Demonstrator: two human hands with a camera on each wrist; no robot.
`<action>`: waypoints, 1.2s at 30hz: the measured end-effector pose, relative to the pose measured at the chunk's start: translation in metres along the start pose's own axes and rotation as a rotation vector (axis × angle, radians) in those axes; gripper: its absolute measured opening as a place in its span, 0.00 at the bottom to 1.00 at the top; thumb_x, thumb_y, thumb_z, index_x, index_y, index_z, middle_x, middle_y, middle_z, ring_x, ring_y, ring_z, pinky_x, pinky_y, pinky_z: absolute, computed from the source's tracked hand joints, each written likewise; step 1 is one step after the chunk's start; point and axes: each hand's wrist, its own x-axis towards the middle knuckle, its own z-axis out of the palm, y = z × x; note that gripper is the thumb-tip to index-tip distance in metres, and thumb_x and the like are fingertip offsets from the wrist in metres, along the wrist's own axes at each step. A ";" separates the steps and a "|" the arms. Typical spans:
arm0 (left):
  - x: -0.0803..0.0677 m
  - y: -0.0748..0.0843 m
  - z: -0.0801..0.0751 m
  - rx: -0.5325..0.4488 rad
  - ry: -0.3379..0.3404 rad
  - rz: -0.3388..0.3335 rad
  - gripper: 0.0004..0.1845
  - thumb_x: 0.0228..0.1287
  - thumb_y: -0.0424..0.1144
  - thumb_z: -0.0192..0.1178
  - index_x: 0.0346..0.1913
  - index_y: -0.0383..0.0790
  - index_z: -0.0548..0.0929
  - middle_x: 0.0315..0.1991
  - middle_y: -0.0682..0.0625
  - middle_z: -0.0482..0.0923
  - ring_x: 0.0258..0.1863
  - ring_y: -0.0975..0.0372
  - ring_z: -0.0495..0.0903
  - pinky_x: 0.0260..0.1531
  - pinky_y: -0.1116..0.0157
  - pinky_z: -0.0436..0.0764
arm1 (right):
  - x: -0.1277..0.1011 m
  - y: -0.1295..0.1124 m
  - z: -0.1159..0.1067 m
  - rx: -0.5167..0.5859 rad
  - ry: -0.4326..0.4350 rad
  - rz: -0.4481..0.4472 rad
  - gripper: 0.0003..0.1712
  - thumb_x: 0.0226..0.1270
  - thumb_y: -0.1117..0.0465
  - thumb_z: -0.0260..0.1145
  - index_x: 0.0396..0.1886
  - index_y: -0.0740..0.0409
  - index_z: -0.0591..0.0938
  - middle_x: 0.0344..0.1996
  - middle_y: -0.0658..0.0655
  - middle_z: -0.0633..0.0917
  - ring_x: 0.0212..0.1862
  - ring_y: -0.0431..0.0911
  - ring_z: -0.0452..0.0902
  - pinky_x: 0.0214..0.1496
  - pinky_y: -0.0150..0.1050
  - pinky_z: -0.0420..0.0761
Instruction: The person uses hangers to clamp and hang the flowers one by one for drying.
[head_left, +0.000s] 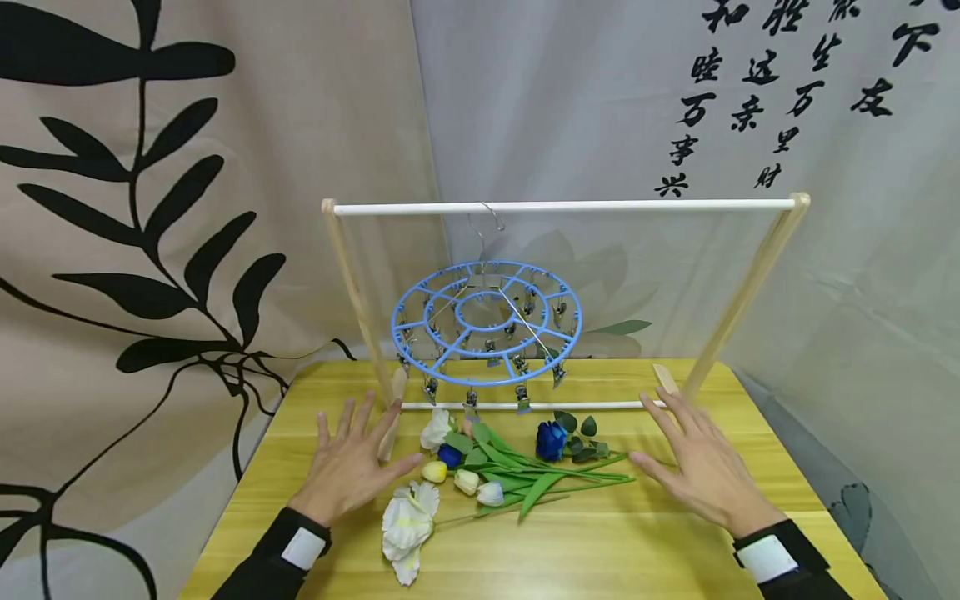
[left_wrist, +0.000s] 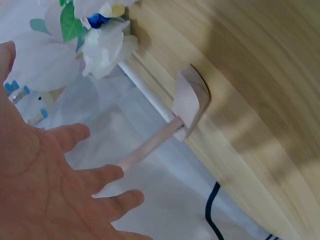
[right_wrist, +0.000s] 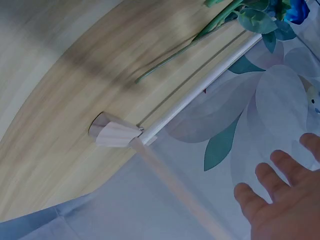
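Note:
My left hand (head_left: 352, 462) is spread above the table's left side, fingers straight, holding nothing. On the other side my right hand (head_left: 705, 462) is likewise spread, palm down and holding nothing. Between them lies a bunch of artificial flowers: a blue rose (head_left: 551, 441), white and yellow tulips (head_left: 467, 481) with green stems (head_left: 555, 475), and a large white flower (head_left: 409, 525) nearest me. Behind the flowers a round blue clip hanger (head_left: 486, 383) with several metal clips hangs by its hook from the white rod (head_left: 562, 206) of a wooden rack (head_left: 738, 300).
The yellow wood-grain table (head_left: 600, 550) carries everything. The rack's wooden feet (left_wrist: 190, 100) stand near both hands, joined by a low white bar (right_wrist: 200, 90). Cloth curtains (head_left: 562, 125) with a black leaf print and black characters close off the back and sides.

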 end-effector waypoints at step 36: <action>-0.018 0.071 0.033 -0.037 -0.032 0.249 0.39 0.77 0.70 0.73 0.82 0.56 0.83 0.80 0.41 0.81 0.76 0.40 0.84 0.82 0.23 0.72 | 0.005 -0.057 0.033 0.069 0.082 -0.159 0.38 0.79 0.49 0.82 0.82 0.52 0.82 0.74 0.58 0.86 0.70 0.59 0.88 0.64 0.63 0.93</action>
